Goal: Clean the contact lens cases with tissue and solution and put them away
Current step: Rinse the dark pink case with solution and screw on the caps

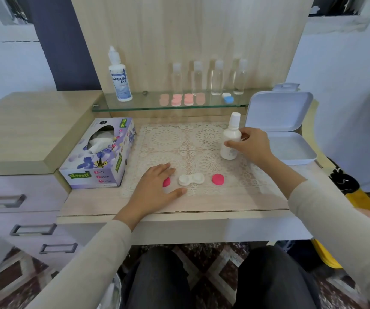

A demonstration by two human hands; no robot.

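Left of the left hand (pixel 155 186) fingers: tissue box (pixel 95 157), slot open on top, white tissue bunched in the slot. Right of the right hand (pixel 251 146) fingers: white hinged box (pixel 291 150), lid tipped up and back.

Clamped in the right fingers and thumb: small white bottle (pixel 230 141), upright, cap on, base on the lace mat (pixel 179 139). Left fingers straight and together, thumb spread, palm down on the mat, fingertips over part of one pink cap (pixel 166 182).

Just right of those fingertips and just beyond the thumb tip: white lens case (pixel 191 179), uncapped, both wells facing up, long axis left to right, parallel with the desk's front edge. Second pink cap (pixel 218 179) just past the case's right end, apart from it, lying flat.

Well beyond both sets of fingers, on a glass shelf (pixel 135 107):
- large solution bottle (pixel 119 79) marked DREAM EYE, upright
- four clear bottles (pixel 217 79) in a row, contents not discernible
- pink lens cases (pixel 176 100) and one blue-and-white case (pixel 228 98) in front of them

Surface: pale wood-grain desk (pixel 202 204) against a matching back panel. Drawers (pixel 19 201) with metal handles at lower left. Patterned floor (pixel 213 268) below the knees.
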